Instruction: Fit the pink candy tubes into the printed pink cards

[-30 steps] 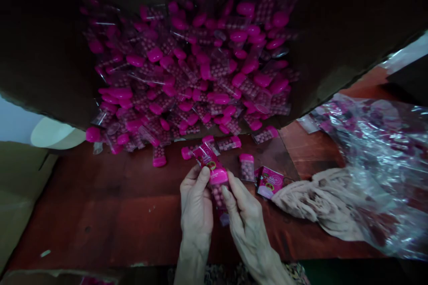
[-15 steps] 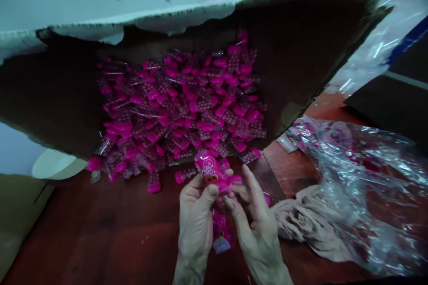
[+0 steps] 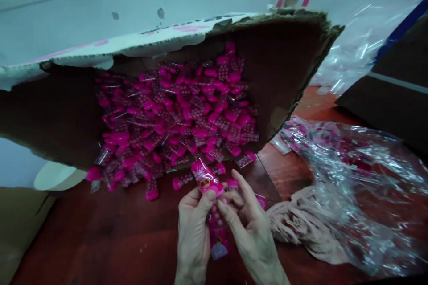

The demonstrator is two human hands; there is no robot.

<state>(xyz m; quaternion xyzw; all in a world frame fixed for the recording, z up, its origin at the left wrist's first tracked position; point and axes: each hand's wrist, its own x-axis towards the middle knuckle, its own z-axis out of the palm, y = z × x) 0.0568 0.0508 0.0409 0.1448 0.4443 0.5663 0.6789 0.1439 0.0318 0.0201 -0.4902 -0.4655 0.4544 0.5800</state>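
My left hand (image 3: 193, 236) and right hand (image 3: 250, 234) grip a pink-labelled sachet (image 3: 204, 179) above the red-brown wooden bench (image 3: 83, 231).

From my remote view, I see both hands closed on the sachet, thumbs and fingers pinching it, with a clear tube of pink balls (image 3: 216, 217) showing below the label. Just ahead, a loose heap of similar pink-capped sachets (image 3: 174, 116) fills a torn cardboard box (image 3: 281, 67), and several lie spilled on the bench. To the right, crumpled beige cloth (image 3: 301, 227) lies against a clear plastic bag (image 3: 354, 173) holding more pink items.
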